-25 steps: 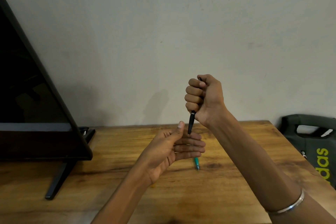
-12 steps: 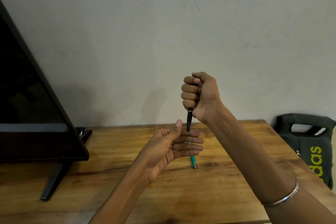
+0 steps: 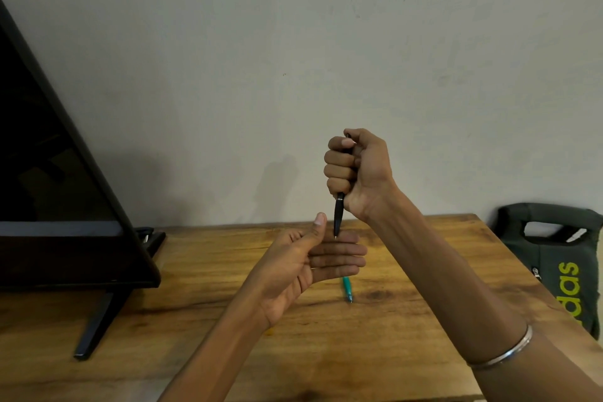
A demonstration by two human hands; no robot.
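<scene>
Fist of right hand gripping black pen, tip at flat left hand

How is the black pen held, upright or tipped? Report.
Upright, tip down: the right hand grips the black pen in a fist, above the left hand.

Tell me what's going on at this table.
A person grips a black pen in the fist of the right hand, tip pointing down at the fingers of the left hand, which is held open above the wooden table. Whether the tip touches a finger is unclear. A teal pen lies on the table below the left hand, untouched.
</scene>
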